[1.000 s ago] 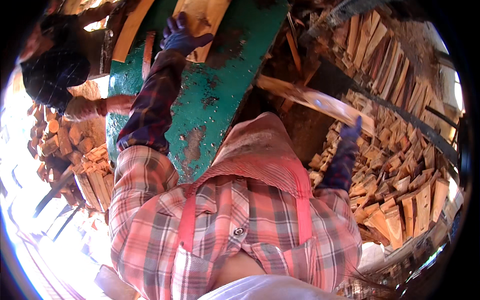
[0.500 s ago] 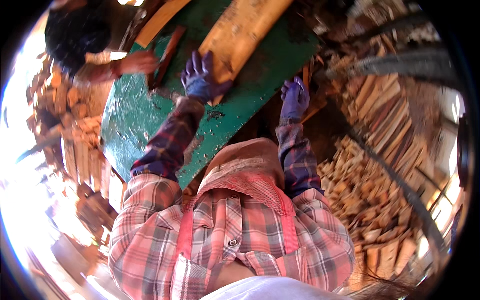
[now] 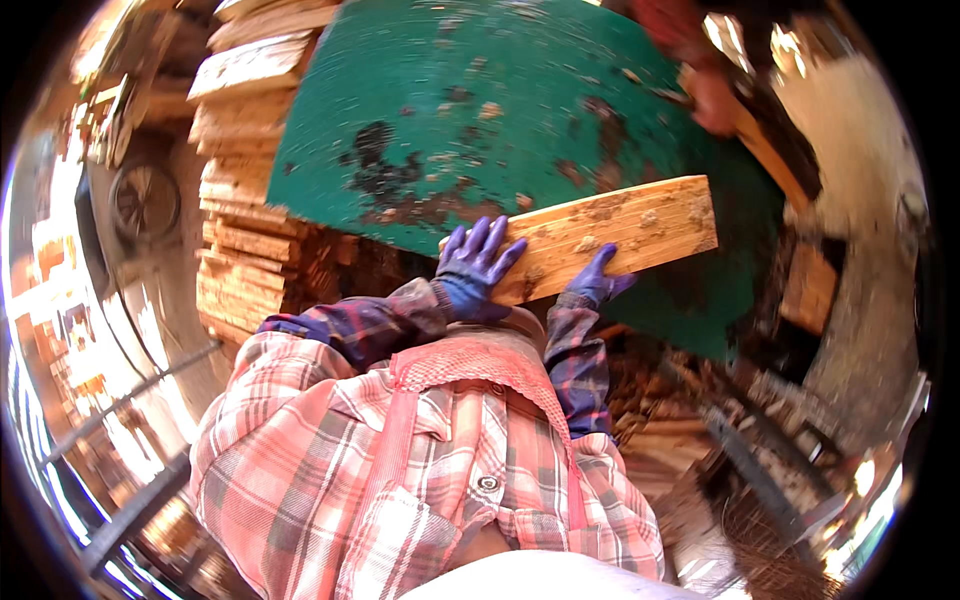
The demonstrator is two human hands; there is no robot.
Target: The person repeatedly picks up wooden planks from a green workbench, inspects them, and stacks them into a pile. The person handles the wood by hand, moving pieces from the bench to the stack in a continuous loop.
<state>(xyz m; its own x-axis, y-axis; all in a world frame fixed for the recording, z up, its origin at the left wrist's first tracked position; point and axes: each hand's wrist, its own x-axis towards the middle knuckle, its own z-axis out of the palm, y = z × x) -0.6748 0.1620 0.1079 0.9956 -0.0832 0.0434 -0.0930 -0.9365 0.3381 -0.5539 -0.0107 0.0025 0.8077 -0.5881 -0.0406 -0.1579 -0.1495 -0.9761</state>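
Note:
A short, flat wooden board point(image 3: 625, 228) with rough knots lies slantwise in front of me, over the near edge of a green tabletop point(image 3: 520, 150). My left hand point(image 3: 472, 270), in a purple-blue glove, rests on the board's left end with its fingers stretched and spread. Farther right, my gloved right hand point(image 3: 596, 282) grips the board's near edge. Its thumb is on top, and the other fingers are partly hidden below the edge.
At the left, a tall stack of boards point(image 3: 245, 190) stands against the table. Behind it is a spoked wheel point(image 3: 145, 200). A co-worker's hand point(image 3: 714, 102) is at the upper right beside a narrow wood strip point(image 3: 770, 155). Dark debris point(image 3: 375, 155) dirties the tabletop.
My view has swung left, bringing the board stack into sight. The board now lies crosswise nearer my body. My right hand, earlier apart from the board, now holds its edge.

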